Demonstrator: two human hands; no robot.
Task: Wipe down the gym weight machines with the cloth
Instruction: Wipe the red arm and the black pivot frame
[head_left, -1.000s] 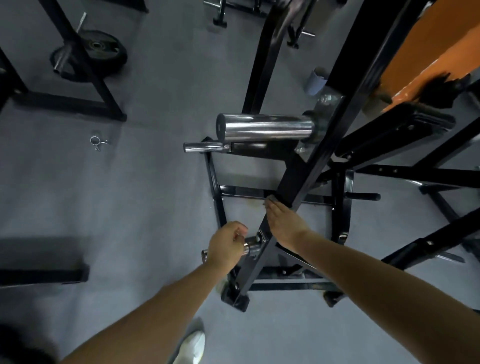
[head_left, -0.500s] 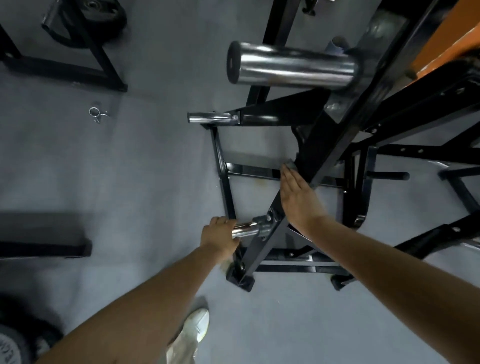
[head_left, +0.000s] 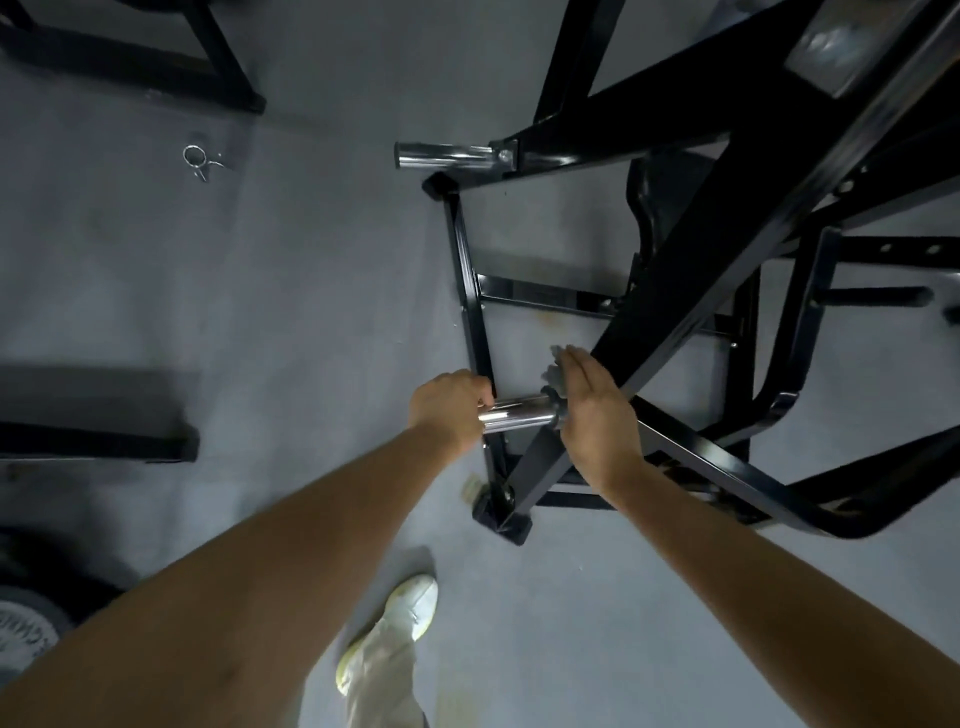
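A black weight machine frame (head_left: 675, 312) slants across the right half of the view. A short chrome peg (head_left: 514, 415) sticks out of its lower part. My left hand (head_left: 452, 408) is closed around the outer end of that peg. Flat against the slanted beam just beside the peg's base lies my right hand (head_left: 592, 415), pressing a small grey cloth (head_left: 551, 366). Only the cloth's edge shows past the fingertips.
A second chrome peg (head_left: 441, 156) juts left higher on the frame. A spring collar clip (head_left: 197, 162) lies on the grey floor. Another black frame foot (head_left: 93, 441) is at the left, a weight plate (head_left: 26, 623) at bottom left, and my white shoe (head_left: 410, 608) below.
My right hand has slid down the slanted beam with the cloth, ending next to the peg's base. My left hand stays on the chrome peg. The view has dropped closer to the frame.
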